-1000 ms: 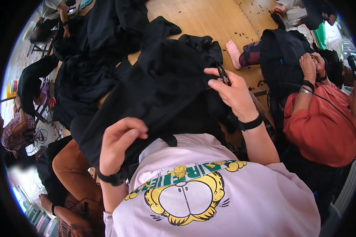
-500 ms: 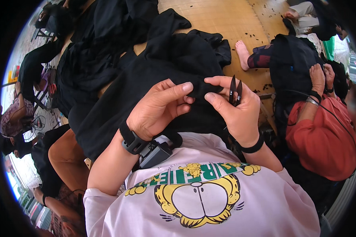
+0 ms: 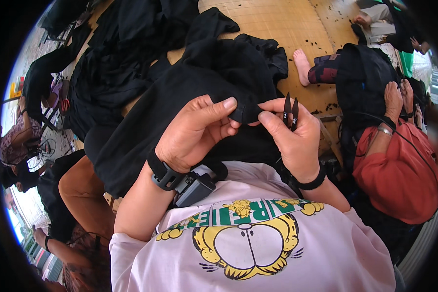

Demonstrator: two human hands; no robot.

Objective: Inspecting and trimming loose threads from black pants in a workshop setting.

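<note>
Black fabric, a garment by its look [image 3: 194,87], lies over my lap and runs forward onto the table. My left hand [image 3: 194,129] pinches an edge of it between thumb and curled fingers. Opposite, my right hand [image 3: 294,134] grips the same edge with thumb and index fingertip. A small pair of black thread snips [image 3: 290,113] sits in my right palm, its two pointed blades sticking up apart between the fingers. A short stretch of the black edge spans the gap between my hands.
More black fabric [image 3: 102,78] is heaped at the far left on the yellowish table [image 3: 272,24], which has dark scraps scattered on it. A person in a red top [image 3: 399,170] sits close on my right, handling dark cloth; others sit along the left.
Both hands stay nearly in place. The fabric edge between them has turned, and more of it shows below my fingertips. My right fingertips have shifted slightly right.
</note>
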